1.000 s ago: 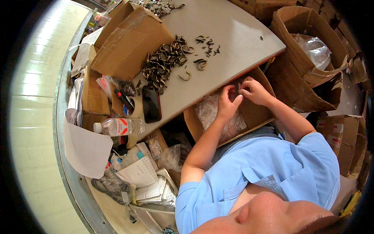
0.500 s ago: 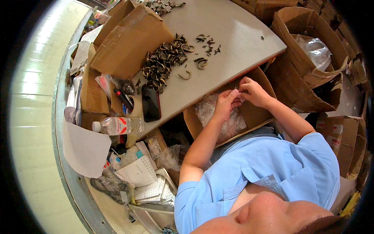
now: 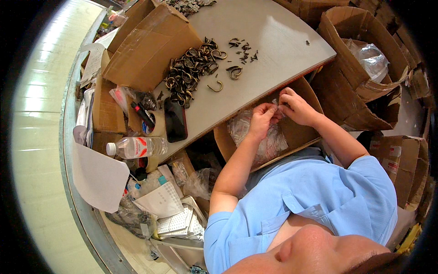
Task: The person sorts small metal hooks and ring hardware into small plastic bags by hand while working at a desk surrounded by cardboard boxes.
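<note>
A: What fills the view?

B: A grey table [image 3: 273, 41] at twelve o'clock, and just below its edge an open cardboard box [image 3: 299, 132] of clear packets.

A: And on the table?

B: A heap of bronze metal hooks [image 3: 189, 71] at eleven o'clock.

A: The hands?

B: Over the box, the left hand [image 3: 261, 119] and right hand [image 3: 296, 106] meet, fingertips pinched on a small clear packet [image 3: 275, 105].

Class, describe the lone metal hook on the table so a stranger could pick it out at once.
Start at the grey table and find the big heap of dark metal rings beside the cardboard box. Nearer the person lies a single open hook, alone, touching nothing.
</note>
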Motion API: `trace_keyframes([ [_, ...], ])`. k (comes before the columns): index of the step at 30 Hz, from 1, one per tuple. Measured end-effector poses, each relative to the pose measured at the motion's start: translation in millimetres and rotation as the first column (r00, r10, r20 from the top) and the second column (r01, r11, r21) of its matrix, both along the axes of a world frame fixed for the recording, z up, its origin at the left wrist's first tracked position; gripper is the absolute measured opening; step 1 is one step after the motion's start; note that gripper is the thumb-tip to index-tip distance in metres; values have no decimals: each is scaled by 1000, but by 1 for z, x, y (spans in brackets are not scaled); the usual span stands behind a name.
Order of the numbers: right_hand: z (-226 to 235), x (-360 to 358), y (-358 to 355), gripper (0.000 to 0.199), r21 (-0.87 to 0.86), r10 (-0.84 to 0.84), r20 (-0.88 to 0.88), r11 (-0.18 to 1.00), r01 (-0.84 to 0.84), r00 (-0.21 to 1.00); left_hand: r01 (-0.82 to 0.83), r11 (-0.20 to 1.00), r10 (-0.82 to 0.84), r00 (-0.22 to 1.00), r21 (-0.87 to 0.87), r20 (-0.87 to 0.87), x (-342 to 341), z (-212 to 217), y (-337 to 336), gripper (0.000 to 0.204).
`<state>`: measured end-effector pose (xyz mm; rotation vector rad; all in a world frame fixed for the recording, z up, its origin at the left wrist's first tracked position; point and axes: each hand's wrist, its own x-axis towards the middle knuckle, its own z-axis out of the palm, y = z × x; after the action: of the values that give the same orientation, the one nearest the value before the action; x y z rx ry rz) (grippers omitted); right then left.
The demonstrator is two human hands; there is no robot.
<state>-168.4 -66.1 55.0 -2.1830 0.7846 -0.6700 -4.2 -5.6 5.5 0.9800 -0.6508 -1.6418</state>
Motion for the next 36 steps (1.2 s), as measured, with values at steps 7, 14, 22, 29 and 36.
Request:
trace_keyframes([
  [7, 12, 5, 7, 20, 242, -76, 107, 969, 48, 991, -92, 990, 110, 979, -108, 173, -10, 1, 3, 16],
  [14, 7, 3, 4, 16, 57, -76, -131, 995, 84, 988, -86, 966, 232, 699, -243, 676, -15, 14, 3, 18],
  [22, 4, 4, 10, 19, -302, -59, -131, 953, 16, 990, -69, 969, 232, 586, -238, 776, -7, 8, 2, 17],
  [29, 25, -2, 4, 14, 78, 275, -177, 961, -265, 945, -102, 994, 96, 987, 33, 132, 1, 15, 1, 19],
  [36, 57, -16, -1, 29, -45, 350, -223, 929, -368, 910, -101, 921, 80, 994, 376, 73, 6, 5, -5, 55],
])
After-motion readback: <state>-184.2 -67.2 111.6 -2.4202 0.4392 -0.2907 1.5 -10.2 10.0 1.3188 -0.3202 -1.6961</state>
